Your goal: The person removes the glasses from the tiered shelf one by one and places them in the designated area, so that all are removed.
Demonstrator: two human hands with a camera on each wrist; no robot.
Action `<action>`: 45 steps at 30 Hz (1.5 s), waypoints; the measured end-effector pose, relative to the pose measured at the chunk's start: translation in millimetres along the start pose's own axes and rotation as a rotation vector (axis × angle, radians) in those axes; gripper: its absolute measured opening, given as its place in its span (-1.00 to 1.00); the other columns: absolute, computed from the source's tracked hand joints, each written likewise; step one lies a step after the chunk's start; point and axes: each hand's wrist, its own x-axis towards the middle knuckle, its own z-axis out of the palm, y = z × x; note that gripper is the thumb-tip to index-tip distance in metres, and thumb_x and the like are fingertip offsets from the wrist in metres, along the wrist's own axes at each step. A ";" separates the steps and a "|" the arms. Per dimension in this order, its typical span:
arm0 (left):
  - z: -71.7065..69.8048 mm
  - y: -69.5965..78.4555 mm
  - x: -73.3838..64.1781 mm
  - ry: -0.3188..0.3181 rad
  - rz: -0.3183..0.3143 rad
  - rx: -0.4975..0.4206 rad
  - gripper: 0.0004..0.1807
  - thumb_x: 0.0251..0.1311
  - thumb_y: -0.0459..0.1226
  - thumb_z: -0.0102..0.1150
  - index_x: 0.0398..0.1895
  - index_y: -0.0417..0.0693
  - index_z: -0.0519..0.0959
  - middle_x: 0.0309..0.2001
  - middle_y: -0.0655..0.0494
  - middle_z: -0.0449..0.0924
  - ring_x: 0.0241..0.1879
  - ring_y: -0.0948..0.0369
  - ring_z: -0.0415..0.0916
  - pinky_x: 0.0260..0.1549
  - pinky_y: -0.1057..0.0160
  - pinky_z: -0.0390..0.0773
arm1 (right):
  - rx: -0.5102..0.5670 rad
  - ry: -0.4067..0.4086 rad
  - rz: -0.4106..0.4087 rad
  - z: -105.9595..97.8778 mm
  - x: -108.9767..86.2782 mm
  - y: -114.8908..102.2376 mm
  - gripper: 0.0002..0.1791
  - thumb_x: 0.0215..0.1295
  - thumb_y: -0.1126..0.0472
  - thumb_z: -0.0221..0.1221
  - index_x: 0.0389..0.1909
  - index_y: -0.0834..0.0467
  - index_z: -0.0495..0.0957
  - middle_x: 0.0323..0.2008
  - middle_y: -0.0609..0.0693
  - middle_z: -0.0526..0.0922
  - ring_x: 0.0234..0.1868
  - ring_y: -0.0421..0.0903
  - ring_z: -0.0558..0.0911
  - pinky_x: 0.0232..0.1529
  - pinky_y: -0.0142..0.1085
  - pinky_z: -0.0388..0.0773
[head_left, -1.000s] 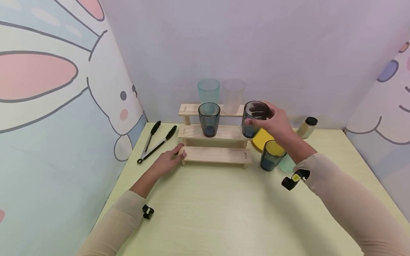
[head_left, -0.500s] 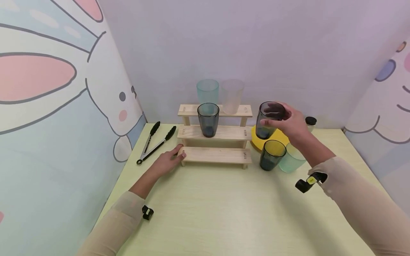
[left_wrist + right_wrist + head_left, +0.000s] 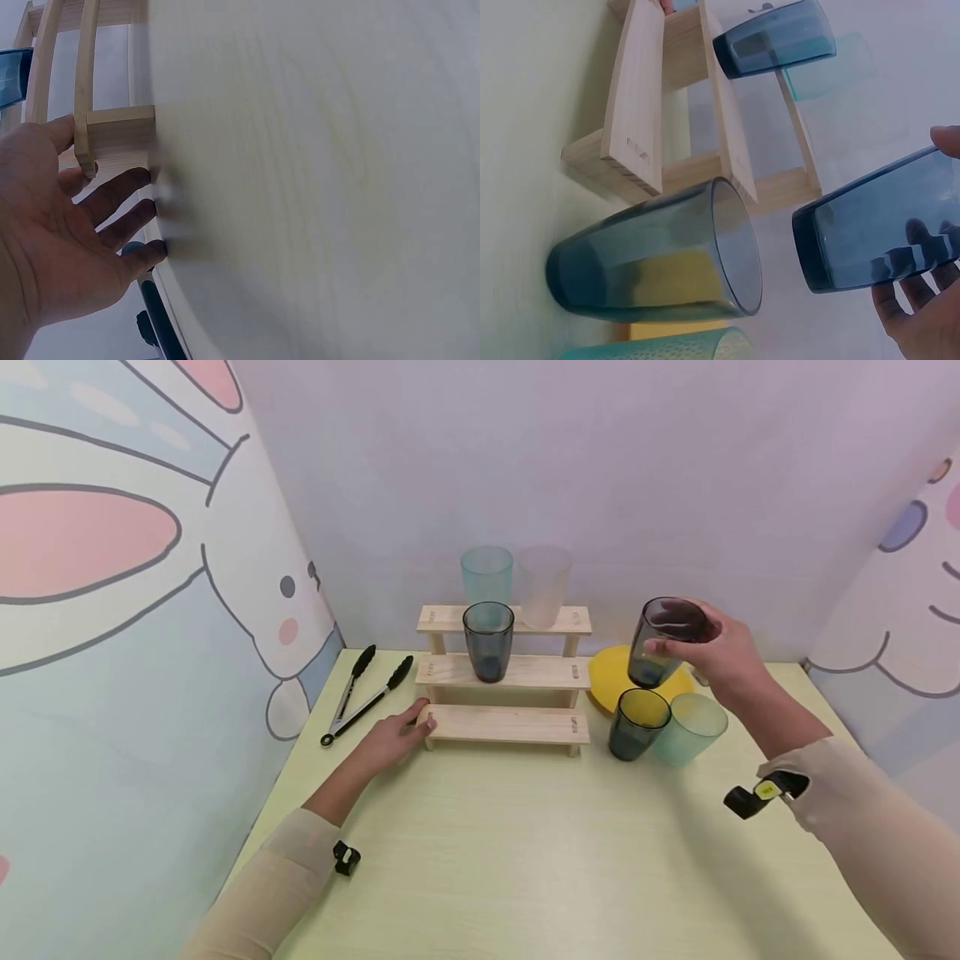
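Observation:
In the head view my right hand (image 3: 723, 652) grips a smoky blue-grey glass (image 3: 660, 647), raised over the yellow plate (image 3: 611, 681) and slightly tilted. The right wrist view shows fingers and thumb around the upper part of that glass. A second smoky glass (image 3: 637, 727) stands on the table just below, beside a green tumbler (image 3: 697, 727). My left hand (image 3: 390, 739) holds the left end of the lowest step of a three-tier wooden rack (image 3: 510, 724), thumb and index finger on either side of the board in the left wrist view.
The rack's middle step bears another smoky glass (image 3: 489, 647). On its top step are a pale blue tumbler (image 3: 487, 577) and a frosted clear tumbler (image 3: 545, 589). Tongs (image 3: 367, 702) lie left of the rack. Walls rise behind the table (image 3: 525, 860) and on both sides.
My right hand has carried the smoky glass to the right, from in front of the rack's right end to over the plate. The left hand has stayed at the rack.

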 end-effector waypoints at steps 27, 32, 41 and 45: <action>-0.2 -0.2 -0.5 -0.004 0.011 0.007 -0.10 0.68 0.28 -0.07 0.84 0.06 0.04 0.68 -0.29 0.30 0.60 -0.36 0.34 0.50 -0.36 0.43 | 0.128 0.061 0.061 -72.1 -22.1 37.1 -0.35 0.45 0.29 0.46 0.49 -0.14 0.60 -0.10 -0.54 0.82 0.03 -0.55 0.68 0.08 -0.66 0.43; 0.3 0.1 -0.3 -0.007 0.015 -0.002 -0.11 0.68 0.28 -0.06 0.84 0.07 0.04 0.69 -0.28 0.28 0.61 -0.36 0.33 0.51 -0.36 0.42 | 0.246 0.054 0.054 -85.2 -27.2 45.3 -0.38 0.46 0.39 0.41 0.45 -0.11 0.62 -0.07 -0.45 0.85 0.02 -0.51 0.72 0.08 -0.69 0.47; -0.5 2.6 -1.4 -0.008 0.009 0.000 -0.11 0.69 0.27 -0.06 0.84 0.07 0.05 0.69 -0.29 0.27 0.59 -0.37 0.34 0.48 -0.36 0.44 | 0.132 0.084 0.119 -100.7 -34.8 52.0 -0.38 0.48 0.29 0.43 0.45 -0.24 0.61 -0.09 -0.56 0.79 0.03 -0.58 0.64 0.03 -0.70 0.41; -1.3 3.8 -2.6 -0.011 0.004 0.000 -0.11 0.69 0.27 -0.06 0.84 0.06 0.04 0.69 -0.30 0.27 0.59 -0.38 0.34 0.48 -0.36 0.44 | 0.140 0.082 0.122 -105.6 -37.3 57.4 -0.41 0.49 0.30 0.41 0.42 -0.25 0.63 -0.09 -0.55 0.78 0.02 -0.57 0.64 0.02 -0.71 0.42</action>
